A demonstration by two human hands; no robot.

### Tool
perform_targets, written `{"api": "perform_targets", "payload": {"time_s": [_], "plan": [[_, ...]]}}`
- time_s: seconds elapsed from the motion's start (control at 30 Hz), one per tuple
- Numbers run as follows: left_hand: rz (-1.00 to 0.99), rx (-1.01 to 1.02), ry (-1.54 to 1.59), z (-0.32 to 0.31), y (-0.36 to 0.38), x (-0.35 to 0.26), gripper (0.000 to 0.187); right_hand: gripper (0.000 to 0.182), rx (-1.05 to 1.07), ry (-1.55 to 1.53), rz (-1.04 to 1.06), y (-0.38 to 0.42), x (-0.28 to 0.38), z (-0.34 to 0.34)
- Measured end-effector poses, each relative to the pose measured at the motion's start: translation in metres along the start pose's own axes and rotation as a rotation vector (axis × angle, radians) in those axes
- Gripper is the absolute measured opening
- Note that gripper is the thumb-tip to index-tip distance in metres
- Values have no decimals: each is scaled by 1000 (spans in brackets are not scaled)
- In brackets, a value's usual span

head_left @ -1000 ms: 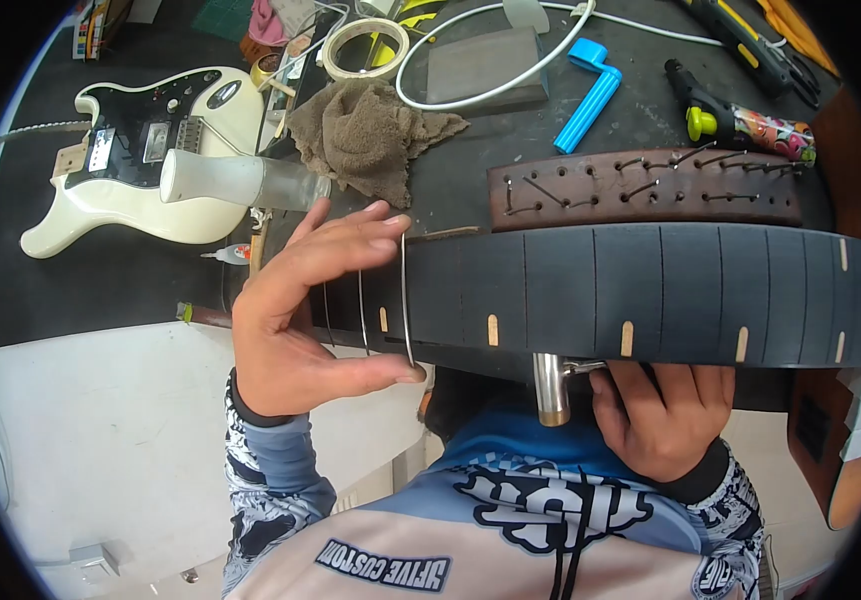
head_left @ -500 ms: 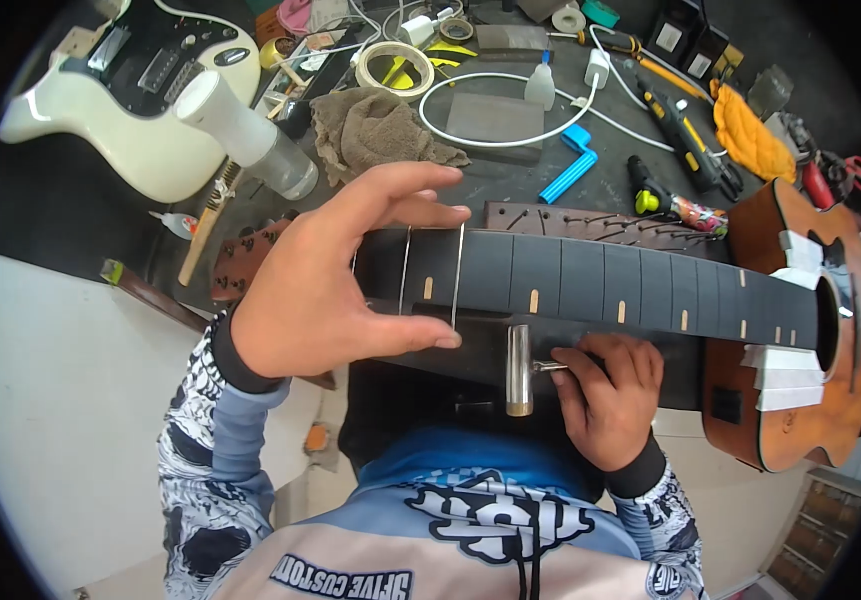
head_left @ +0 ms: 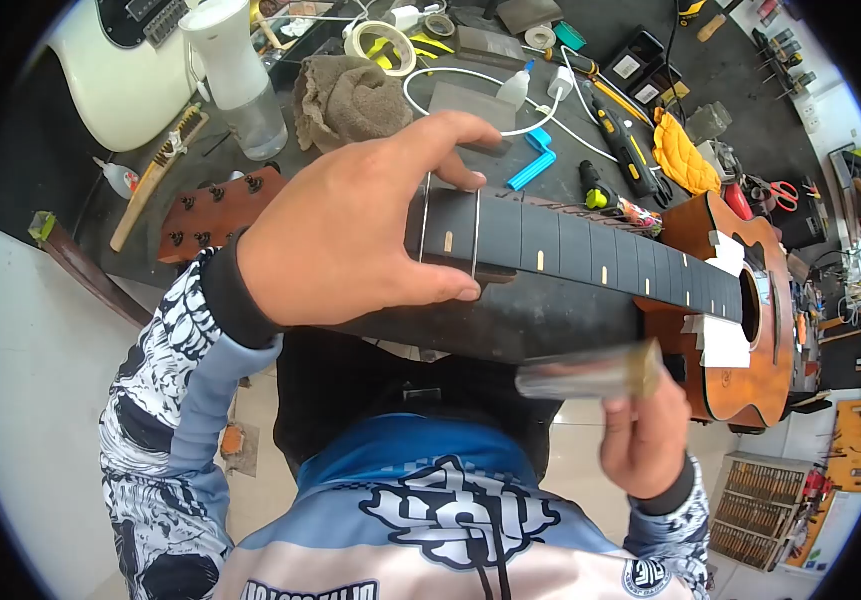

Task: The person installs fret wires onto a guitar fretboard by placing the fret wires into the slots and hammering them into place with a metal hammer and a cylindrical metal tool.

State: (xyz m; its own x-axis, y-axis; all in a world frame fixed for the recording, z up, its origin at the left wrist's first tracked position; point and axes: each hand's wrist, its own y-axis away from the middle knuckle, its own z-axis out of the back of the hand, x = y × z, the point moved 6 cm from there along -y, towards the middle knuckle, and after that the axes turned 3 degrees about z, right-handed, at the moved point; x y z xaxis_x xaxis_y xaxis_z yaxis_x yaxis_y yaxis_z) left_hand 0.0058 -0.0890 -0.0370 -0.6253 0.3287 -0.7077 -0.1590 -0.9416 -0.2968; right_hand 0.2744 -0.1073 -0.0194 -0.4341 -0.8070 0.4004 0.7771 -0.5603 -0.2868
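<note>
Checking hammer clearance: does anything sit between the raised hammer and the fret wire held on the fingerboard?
Nothing visible. The hammer in the right hand is raised beside the neck; left hand fingertips pin the fret wire at its ends.

At the bottom of the frame the jersey (head_left: 460,520) carries a large black-and-white emblem with bold lettering, seen upside down and too warped to read. Lower left on it, a dark label shows white capitals cut off by the frame edge, also unreadable. Nothing else bears legible text.
</note>
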Motion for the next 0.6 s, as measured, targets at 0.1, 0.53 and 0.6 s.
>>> {"api": "perform_targets", "payload": {"time_s": [0.1, 0.53, 0.6], "plan": [[-10, -7, 8, 0, 0, 2, 93, 12, 36, -76, -182, -21, 7, 21], [-39, -38, 37, 2, 1, 7, 91, 24, 14, -215, -232, -86, -9, 35], [-35, -40, 23, 1, 1, 7, 91, 21, -69, -369, -337, -87, -10, 47]]}}
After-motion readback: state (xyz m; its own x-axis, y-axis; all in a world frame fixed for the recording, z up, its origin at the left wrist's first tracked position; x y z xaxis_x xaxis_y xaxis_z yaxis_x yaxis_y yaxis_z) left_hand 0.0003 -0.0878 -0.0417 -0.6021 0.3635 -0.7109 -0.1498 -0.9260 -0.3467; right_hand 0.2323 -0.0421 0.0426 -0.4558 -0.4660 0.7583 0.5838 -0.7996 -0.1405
